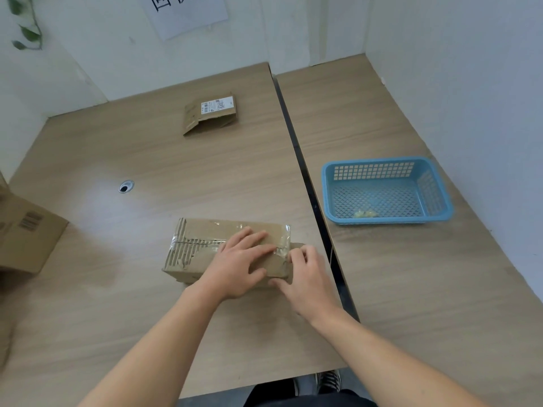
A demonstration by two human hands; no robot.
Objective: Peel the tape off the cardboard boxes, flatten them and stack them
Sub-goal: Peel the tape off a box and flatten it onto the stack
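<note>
A small closed cardboard box (199, 245) lies on the table in front of me, its top torn, with clear tape (283, 251) along its seam and over its right end. My left hand (241, 265) presses flat on the box top, fingers straight. My right hand (305, 277) is at the box's right end, its fingertips pinching the tape there. A flattened box (210, 114) with a white label lies at the far middle of the table.
A blue plastic basket (385, 190) with a wad of tape (364, 213) inside stands on the right table. Another cardboard box (26, 233) sits at the left edge. A dark gap (305, 177) separates the two tables. A cable hole (126, 186) is left of centre.
</note>
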